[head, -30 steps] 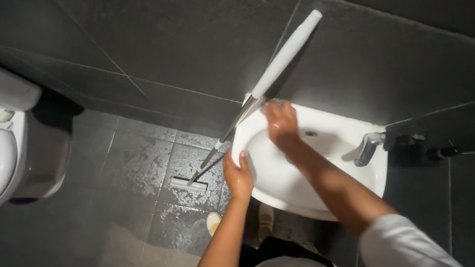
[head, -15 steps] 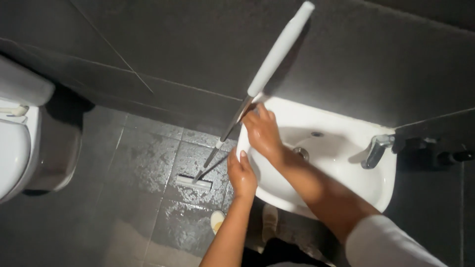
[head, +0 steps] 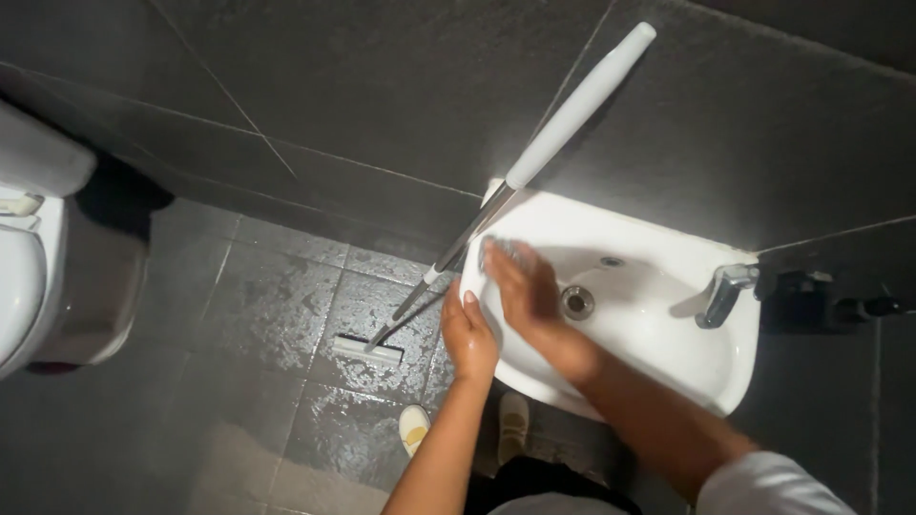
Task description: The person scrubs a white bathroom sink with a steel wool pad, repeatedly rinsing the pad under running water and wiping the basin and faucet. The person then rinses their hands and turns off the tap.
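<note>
Sink (head: 658,353), a small white basin, juts from the dark tiled wall at the right of the head view, and both hands are on it. Left hand (head: 469,336) rests on the basin's left front rim, fingers curled over the edge in a closed grip on it. Right hand (head: 520,286) lies flat inside the bowl near its left corner, fingers spread and pressed down on something greyish; that thing is almost wholly covered by the fingers, so I cannot make out what it is, nor whether the hand's grip is closed on it or only pressing. Beside that hand sits the round metal drain (head: 575,302). A chrome tap (head: 722,294) stands on the right rim, and a dark fitting beyond it is too shadowed to read.

Leaning against the wall just left of the sink is a squeegee (head: 572,110) with a long white handle; its thin metal shaft runs down past the basin's corner to a narrow white blade on the floor. Wet grey floor tiles (head: 277,305) glisten there. Two light shoes (head: 415,429) show below the basin, partly hidden by the left forearm. A white toilet (head: 24,277) is cut off at the left edge.
</note>
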